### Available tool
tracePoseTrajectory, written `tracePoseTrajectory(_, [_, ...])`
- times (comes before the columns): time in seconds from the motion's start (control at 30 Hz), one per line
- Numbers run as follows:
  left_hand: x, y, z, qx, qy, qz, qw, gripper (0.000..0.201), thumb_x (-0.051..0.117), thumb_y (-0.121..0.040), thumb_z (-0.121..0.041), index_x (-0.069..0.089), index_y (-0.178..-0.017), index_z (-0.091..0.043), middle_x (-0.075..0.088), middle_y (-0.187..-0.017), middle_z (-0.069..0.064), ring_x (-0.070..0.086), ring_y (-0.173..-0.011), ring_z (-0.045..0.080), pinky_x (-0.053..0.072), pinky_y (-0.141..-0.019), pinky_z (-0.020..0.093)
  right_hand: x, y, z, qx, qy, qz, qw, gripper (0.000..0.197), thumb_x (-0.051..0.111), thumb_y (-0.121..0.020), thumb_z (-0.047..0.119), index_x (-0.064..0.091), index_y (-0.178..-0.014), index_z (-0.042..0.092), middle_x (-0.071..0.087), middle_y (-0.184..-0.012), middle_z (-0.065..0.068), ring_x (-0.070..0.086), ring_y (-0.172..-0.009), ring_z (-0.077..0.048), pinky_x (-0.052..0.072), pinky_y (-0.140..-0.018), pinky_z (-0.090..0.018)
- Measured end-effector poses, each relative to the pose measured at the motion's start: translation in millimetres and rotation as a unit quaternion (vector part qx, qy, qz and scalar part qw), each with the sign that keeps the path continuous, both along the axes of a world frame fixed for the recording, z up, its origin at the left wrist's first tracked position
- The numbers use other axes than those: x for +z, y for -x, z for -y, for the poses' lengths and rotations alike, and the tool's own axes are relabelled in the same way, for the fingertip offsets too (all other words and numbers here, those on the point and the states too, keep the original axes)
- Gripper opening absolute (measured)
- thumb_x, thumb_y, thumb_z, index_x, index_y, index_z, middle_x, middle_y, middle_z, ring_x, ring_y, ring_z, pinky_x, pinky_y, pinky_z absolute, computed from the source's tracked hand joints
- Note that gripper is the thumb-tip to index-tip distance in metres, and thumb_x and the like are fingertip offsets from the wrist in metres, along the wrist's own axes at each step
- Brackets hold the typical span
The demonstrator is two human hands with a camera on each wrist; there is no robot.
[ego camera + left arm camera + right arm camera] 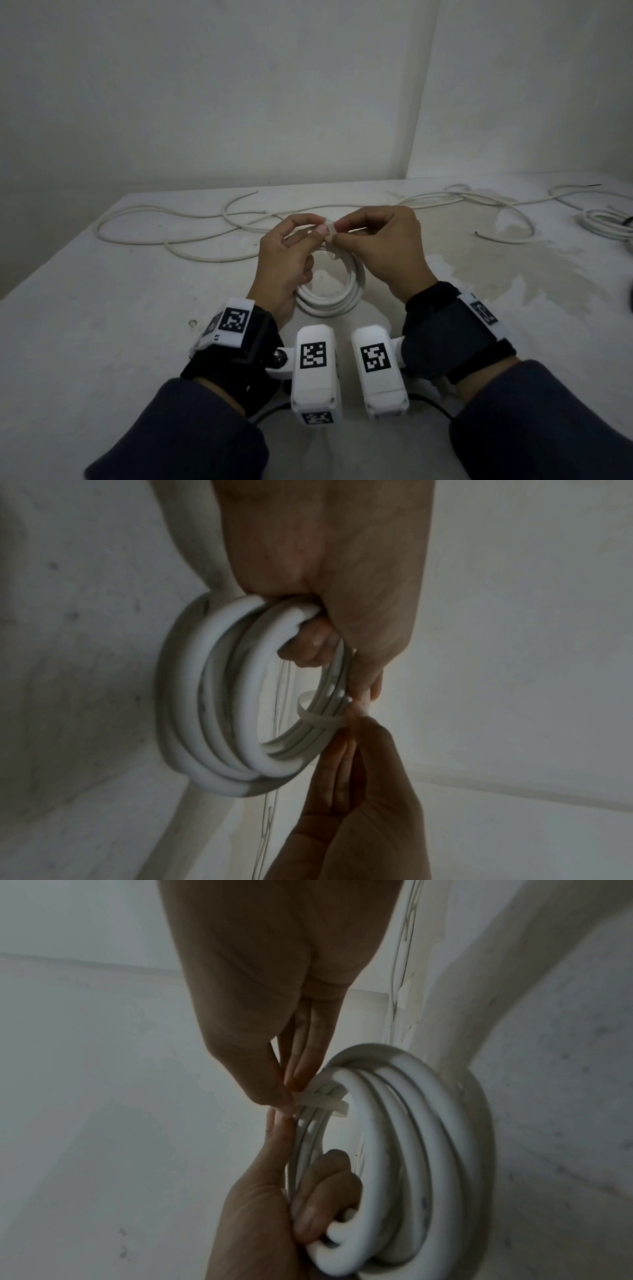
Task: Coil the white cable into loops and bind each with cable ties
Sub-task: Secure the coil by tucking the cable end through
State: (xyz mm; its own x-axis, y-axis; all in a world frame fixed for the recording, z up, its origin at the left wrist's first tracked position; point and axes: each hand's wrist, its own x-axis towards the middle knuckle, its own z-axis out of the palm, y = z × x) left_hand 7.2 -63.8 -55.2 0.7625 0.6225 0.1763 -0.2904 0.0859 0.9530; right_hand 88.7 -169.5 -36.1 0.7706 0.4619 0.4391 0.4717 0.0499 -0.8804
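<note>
White table [102,325] w/ loose white cable [164,219] strewn across its far side. Near the front edge, coiled cable [329,301], several loops, held up btwn both hands, lower part on the table. Left hand [287,260] grips the coil, fingers hooked thru the loops, thumb at the top. Right hand [383,246] pinches the cable tie [316,719] wrapped round the coil's top; its tip meets the left thumb. Bundled cable [603,222] at far right.
</note>
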Motion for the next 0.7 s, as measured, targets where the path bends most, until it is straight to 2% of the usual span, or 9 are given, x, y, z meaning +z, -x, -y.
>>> tracePoseTrajectory(0.17, [0.1, -0.3, 0.1, -0.01, 0.008, 0.004, 1.0, 0.013, 0.057, -0.092, -0.007, 0.061, -0.089, -0.018, 0.063, -0.061, -0.009, 0.025, -0.042, 0.005, 0.018, -0.037, 0.015, -1.2, -1.2, 0.4, -0.003, -0.015, -0.014, 1.0, 0.016, 0.084, -0.065, 0.002, 0.073, -0.066, 0.014, 0.072, -0.068, -0.005, 0.07, -0.062, -0.015, 0.058, -0.064, -0.026])
tracePoseTrajectory(0.27, [-1.2, -0.1, -0.8, 0.009, 0.008, -0.004, 1.0, 0.013, 0.058, -0.092, -0.008, 0.061, -0.087, -0.019, 0.066, -0.065, -0.008, 0.027, -0.042, 0.006, 0.02, -0.038, 0.016, -1.3, -0.8, -0.8, 0.012, 0.005, 0.004, 1.0, 0.018, 0.083, -0.067, 0.003, 0.074, -0.066, 0.018, 0.073, -0.069, -0.002, 0.069, -0.064, -0.011, 0.057, -0.067, -0.025])
tracePoseTrajectory(0.47, [-3.2, -1.8, -2.1, 0.006, -0.015, -0.021, 1.0, 0.012, 0.058, -0.093, -0.009, 0.061, -0.087, -0.019, 0.066, -0.07, -0.005, 0.027, -0.041, 0.007, 0.021, -0.038, 0.015, -3.8, -3.2, -0.9, 0.007, 0.02, 0.008, 1.0, 0.014, 0.083, -0.066, 0.003, 0.075, -0.067, 0.013, 0.073, -0.071, -0.003, 0.068, -0.064, -0.011, 0.055, -0.066, -0.021])
tracePoseTrajectory(0.57, [-1.9, -1.2, -2.0, -0.004, -0.038, -0.027, 0.999, 0.01, 0.058, -0.093, -0.009, 0.062, -0.091, -0.017, 0.065, -0.069, -0.006, 0.026, -0.042, 0.009, 0.021, -0.038, 0.016, -4.0, -3.8, -0.8, -0.007, 0.026, 0.025, 0.999, 0.018, 0.083, -0.066, 0.004, 0.073, -0.064, 0.019, 0.072, -0.069, 0.002, 0.068, -0.063, -0.01, 0.056, -0.066, -0.023])
tracePoseTrajectory(0.7, [0.2, -0.5, -1.8, -0.017, -0.039, -0.028, 0.999, 0.008, 0.057, -0.093, -0.007, 0.063, -0.093, -0.013, 0.062, -0.063, -0.009, 0.025, -0.042, 0.008, 0.019, -0.038, 0.015, -3.5, -3.5, -1.7, -0.024, 0.03, 0.052, 0.998, 0.023, 0.083, -0.067, 0.006, 0.071, -0.061, 0.024, 0.067, -0.061, 0.011, 0.064, -0.055, -0.003, 0.052, -0.059, -0.016])
